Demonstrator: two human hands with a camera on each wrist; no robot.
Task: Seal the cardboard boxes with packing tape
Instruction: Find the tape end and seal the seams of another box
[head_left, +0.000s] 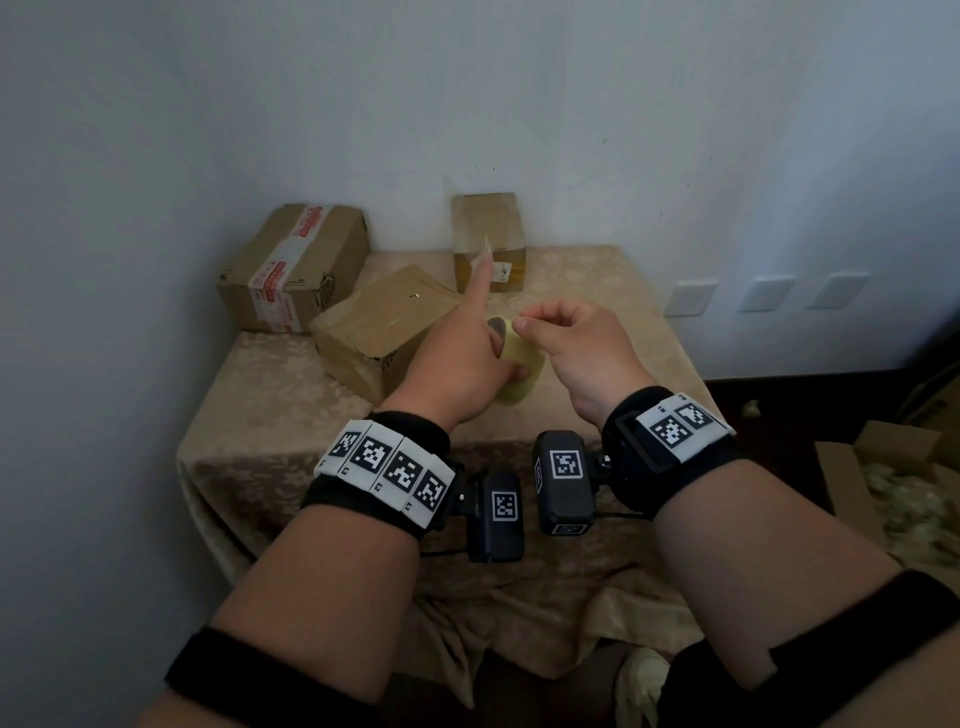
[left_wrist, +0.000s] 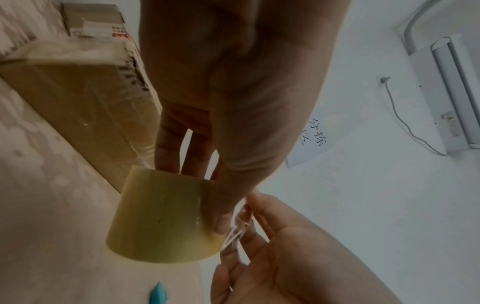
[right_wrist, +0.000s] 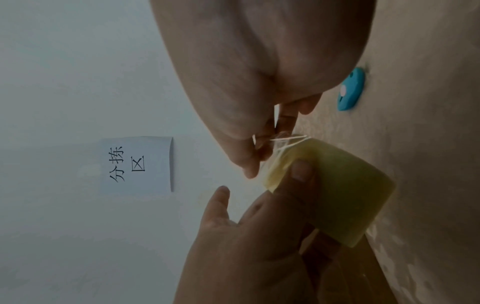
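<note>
A yellowish roll of packing tape (head_left: 522, 371) is held over the table by my left hand (head_left: 467, 358). Its thumb (left_wrist: 221, 222) presses on the roll's outer face (left_wrist: 166, 218), other fingers pass through the core, and the index finger points forward. My right hand (head_left: 566, 338) pinches the loose tape end (right_wrist: 283, 138) at the roll's edge (right_wrist: 337, 195). Three cardboard boxes stand behind: one with red-and-white tape (head_left: 296, 265), a plain one (head_left: 379, 327) just left of my left hand, and a small upright one (head_left: 488, 239) by the wall.
The table wears a beige patterned cloth (head_left: 291, 415). A small blue cutter (right_wrist: 350, 92) lies on it near my right hand. A paper sign (right_wrist: 137, 164) hangs on the white wall. More cardboard and packing scraps (head_left: 893, 478) lie on the floor at right.
</note>
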